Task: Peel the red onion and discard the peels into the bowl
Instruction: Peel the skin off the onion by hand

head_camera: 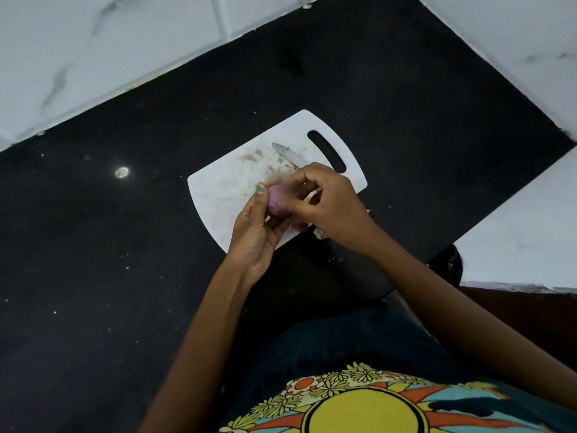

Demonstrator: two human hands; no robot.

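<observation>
A small purple-red onion (276, 204) is held over the near edge of a white cutting board (224, 189). My left hand (257, 235) cradles it from below, fingers curled round it. My right hand (324, 198) sits over its right side, fingertips pinching at the skin. A blurred wisp of peel (281, 178) shows just above the onion. Another purple piece (301, 225) lies on the board under my right hand. No bowl is in view.
A knife blade (288, 155) lies on the board behind my hands, its handle hidden by my right hand. The board rests on a black counter (125, 232) with crumbs. White tiled walls (109, 42) bound the counter at the back and right. A scrap (321, 234) lies off the board's near corner.
</observation>
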